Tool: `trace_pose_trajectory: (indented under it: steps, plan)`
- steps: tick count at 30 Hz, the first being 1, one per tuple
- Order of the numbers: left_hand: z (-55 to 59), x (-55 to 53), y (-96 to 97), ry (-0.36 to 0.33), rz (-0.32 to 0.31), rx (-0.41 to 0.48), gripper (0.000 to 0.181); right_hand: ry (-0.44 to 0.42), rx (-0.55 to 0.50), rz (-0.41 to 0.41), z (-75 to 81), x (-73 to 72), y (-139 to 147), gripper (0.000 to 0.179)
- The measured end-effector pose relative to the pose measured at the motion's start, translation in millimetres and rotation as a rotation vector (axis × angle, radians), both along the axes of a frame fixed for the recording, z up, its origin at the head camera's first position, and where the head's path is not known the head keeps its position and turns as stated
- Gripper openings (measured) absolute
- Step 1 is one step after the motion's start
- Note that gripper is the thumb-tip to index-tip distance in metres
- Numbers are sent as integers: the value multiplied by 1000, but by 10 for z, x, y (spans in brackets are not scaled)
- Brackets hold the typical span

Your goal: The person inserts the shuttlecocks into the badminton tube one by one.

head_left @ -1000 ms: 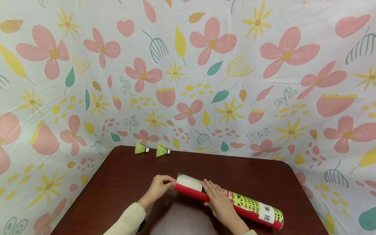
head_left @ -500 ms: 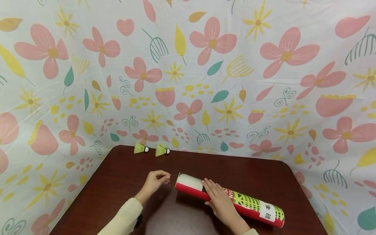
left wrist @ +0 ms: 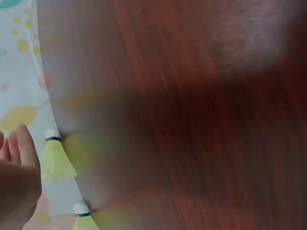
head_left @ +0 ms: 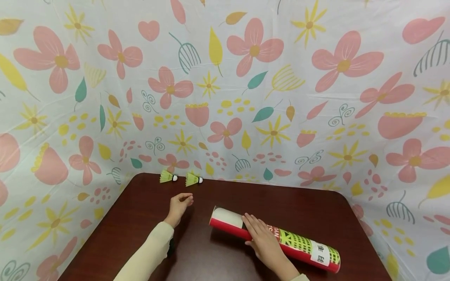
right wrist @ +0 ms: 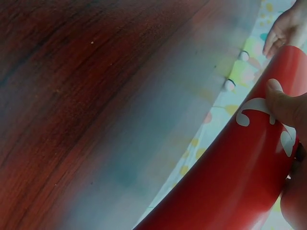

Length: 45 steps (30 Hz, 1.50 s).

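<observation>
A long cardboard shuttlecock tube, red with yellow-green print and a white end section, lies slantwise on the dark wooden table. My right hand holds it around the middle, fingers laid over the top; in the right wrist view the thumb lies along its red side. Left of the tube and apart from it, my left hand hovers over the table with loosely bent fingers and nothing visible in them. Two yellow shuttlecocks with white heads, a left shuttlecock and a right shuttlecock, lie beyond that hand.
The table has its far edge against a flower-printed cloth, which also hangs at both sides. Both shuttlecocks lie close to that far edge. A small dark object shows beside the left sleeve.
My left hand has left the tube's white end and moved left and farther out, towards the shuttlecocks. The right hand and the tube have stayed almost where they were.
</observation>
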State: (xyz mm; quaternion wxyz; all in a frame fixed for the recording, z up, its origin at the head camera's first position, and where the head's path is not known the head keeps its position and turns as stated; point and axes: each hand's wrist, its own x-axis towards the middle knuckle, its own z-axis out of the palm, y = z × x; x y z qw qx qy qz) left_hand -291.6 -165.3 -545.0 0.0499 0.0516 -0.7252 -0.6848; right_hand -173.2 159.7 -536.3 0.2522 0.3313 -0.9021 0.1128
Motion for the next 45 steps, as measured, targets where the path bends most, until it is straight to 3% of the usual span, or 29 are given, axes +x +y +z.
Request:
trace_pose_trajectory:
  steps: [11, 16, 20, 25, 29, 31, 35, 38, 41, 43, 45]
  plan:
    - [-118, -261, -38, -39, 145, 12, 28, -11, 14, -13, -38, -1, -13, 88]
    - [-107, -369, -53, -20, 170, -28, 31, -19, 7, -12, -50, -10, -21, 88]
    - [-82, -439, -22, 8, 178, -59, 35, -18, 0, -2, -44, -9, -7, 78]
    - [-60, -556, -18, 40, 197, -54, 38, -10, 4, -8, -15, -5, -2, 84]
    - [-27, -620, -28, 26, 174, -24, 43, -11, 13, -11, -3, -5, 14, 84]
    - [-10, -651, -28, 14, 137, -7, 47, -13, 7, -9, -2, -5, 27, 83]
    - [8, -708, -22, -25, 34, -11, 55, -5, 12, -8, 5, -7, 53, 64]
    - [-17, -741, -10, -51, -8, -36, 57, -2, 15, 0, 8, -12, 63, 70]
    - [-52, -757, 14, -48, 7, -73, 54, -13, 7, 9, 6, -18, 63, 70]
    - [-64, -748, 40, -37, 49, -113, 48, -19, 6, 10, 4, -23, 58, 63]
    - [-61, -728, 79, -23, 100, -169, 43, -19, 7, 8, 3, -29, 51, 68]
